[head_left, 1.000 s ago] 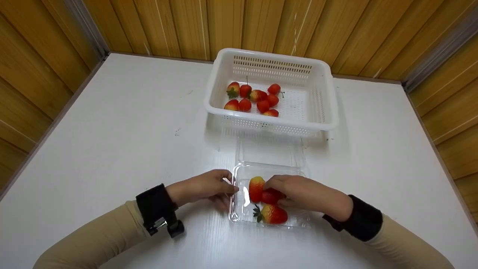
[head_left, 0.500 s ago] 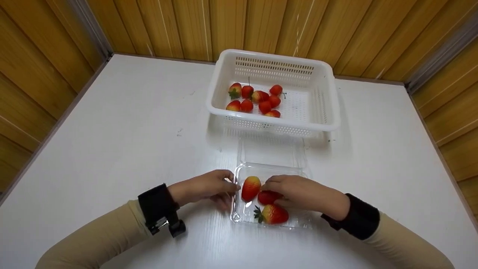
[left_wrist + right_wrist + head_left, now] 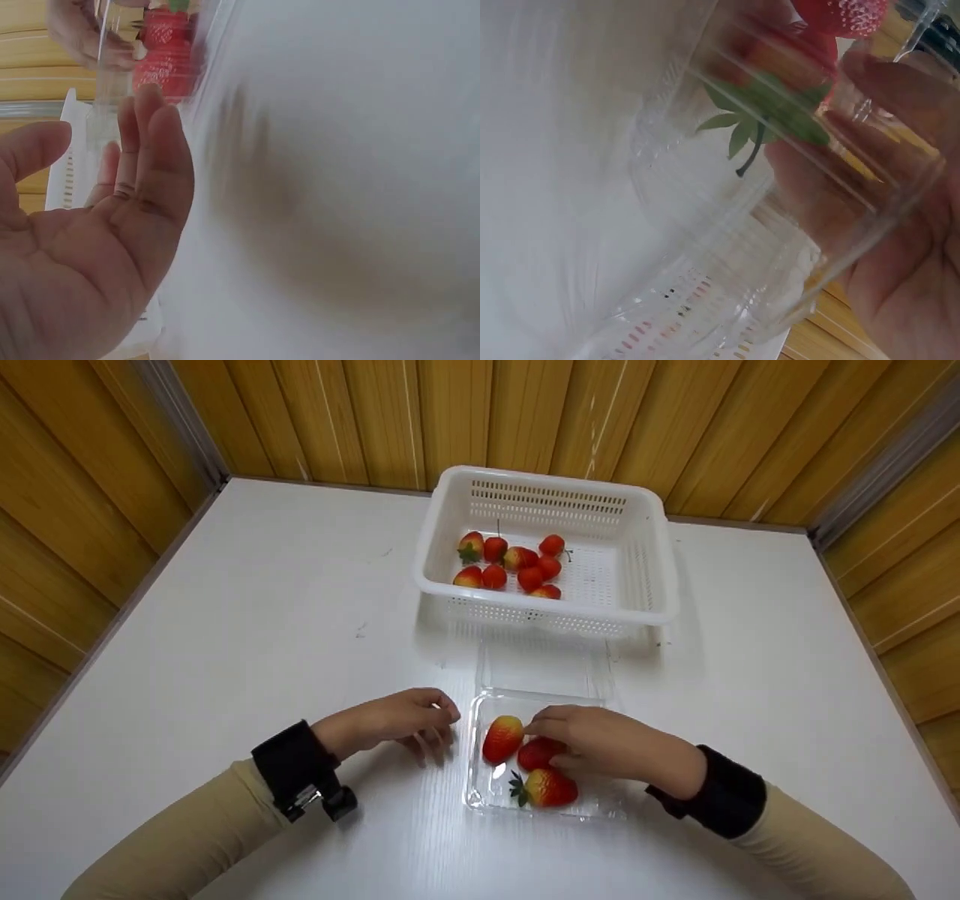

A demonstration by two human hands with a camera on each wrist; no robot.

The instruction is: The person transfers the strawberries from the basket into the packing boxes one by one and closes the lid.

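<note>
A clear plastic box [image 3: 487, 799] lies open on the white table, its lid [image 3: 544, 664] folded back toward the basket. Three strawberries lie in it: a red-and-yellow one [image 3: 501, 738] at the left, a red one [image 3: 534, 755] in the middle, and a leafy one [image 3: 551, 789] at the front. My right hand [image 3: 541, 745] reaches into the box, forefinger and thumb curled round the middle strawberry. My left hand [image 3: 439, 727] hovers just left of the box with relaxed fingers [image 3: 146, 142] and holds nothing. In the right wrist view my palm [image 3: 900, 247] shows through the clear plastic.
A white slotted basket [image 3: 660, 585] stands behind the box at the table's far side and holds several strawberries [image 3: 517, 562]. Wooden walls close in the table on three sides. Bare white tabletop [image 3: 247, 607] stretches to the left and right.
My left hand has let go of the box's left edge and drawn back to the left. The red-and-yellow strawberry has tipped left, out from under my right fingers.
</note>
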